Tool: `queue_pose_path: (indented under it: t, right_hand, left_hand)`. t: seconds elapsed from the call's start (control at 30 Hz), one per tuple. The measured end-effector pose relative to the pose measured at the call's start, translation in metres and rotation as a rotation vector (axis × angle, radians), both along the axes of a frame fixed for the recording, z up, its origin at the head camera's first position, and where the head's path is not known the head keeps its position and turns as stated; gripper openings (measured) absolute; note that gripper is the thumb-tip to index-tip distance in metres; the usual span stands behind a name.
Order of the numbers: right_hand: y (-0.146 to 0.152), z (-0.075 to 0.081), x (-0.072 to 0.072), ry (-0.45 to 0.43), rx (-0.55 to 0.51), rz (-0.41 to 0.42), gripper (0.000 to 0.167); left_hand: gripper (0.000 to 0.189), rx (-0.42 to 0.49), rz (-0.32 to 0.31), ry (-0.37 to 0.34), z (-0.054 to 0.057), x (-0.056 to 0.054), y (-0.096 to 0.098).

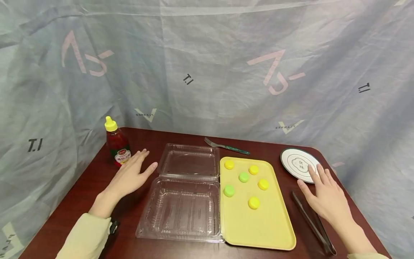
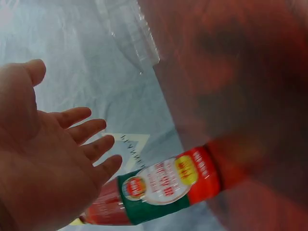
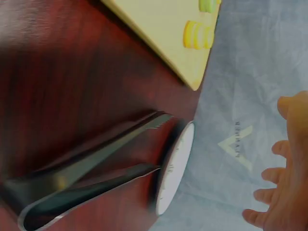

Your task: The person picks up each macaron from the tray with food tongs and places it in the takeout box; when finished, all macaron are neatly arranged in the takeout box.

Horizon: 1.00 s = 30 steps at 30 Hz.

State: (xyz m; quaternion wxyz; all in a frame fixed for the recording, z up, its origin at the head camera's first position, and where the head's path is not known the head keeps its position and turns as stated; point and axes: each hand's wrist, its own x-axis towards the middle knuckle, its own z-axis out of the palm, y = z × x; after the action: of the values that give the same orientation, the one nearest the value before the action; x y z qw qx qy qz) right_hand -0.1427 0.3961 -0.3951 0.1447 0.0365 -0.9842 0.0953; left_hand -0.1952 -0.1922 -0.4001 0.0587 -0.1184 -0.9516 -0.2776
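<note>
My left hand hovers over the table's left side, fingers straight and holding nothing. Nearest to it stands an upright ketchup bottle with a yellow cap; its label shows in the left wrist view. My right hand, fingers spread and empty, is above the black tongs and the near edge of a white plate with a dark rim. Between the hands lie an opened clear plastic clamshell box and a yellow tray. Several yellow macarons and two green macarons sit on the tray.
A fork with a green handle lies behind the box and tray. The dark red table ends at a grey cloth hanging behind and at both sides. The box's right edge touches or nearly touches the tray.
</note>
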Motion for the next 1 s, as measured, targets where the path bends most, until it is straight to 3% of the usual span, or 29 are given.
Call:
queue_pose_path:
  t: [0.17, 0.4, 0.67, 1.0]
  right_hand:
    - [0.005, -0.011, 0.006, -0.016, -0.094, -0.069, 0.078]
    - [0.012, -0.028, 0.017, -0.055, -0.166, -0.138, 0.084]
    - [0.019, -0.043, 0.027, -0.150, -0.168, -0.222, 0.093]
    - [0.028, -0.053, 0.030, -0.303, -0.173, -0.246, 0.103]
  left_hand:
    - [0.066, 0.109, 0.034, -0.066, -0.011, 0.004, -0.001]
    - [0.058, 0.280, 0.103, -0.241, -0.019, 0.005, -0.002]
    - [0.046, 0.417, 0.115, -0.264, -0.023, 0.010, -0.002]
    - [0.041, 0.577, 0.092, -0.359, -0.039, 0.017, -0.003]
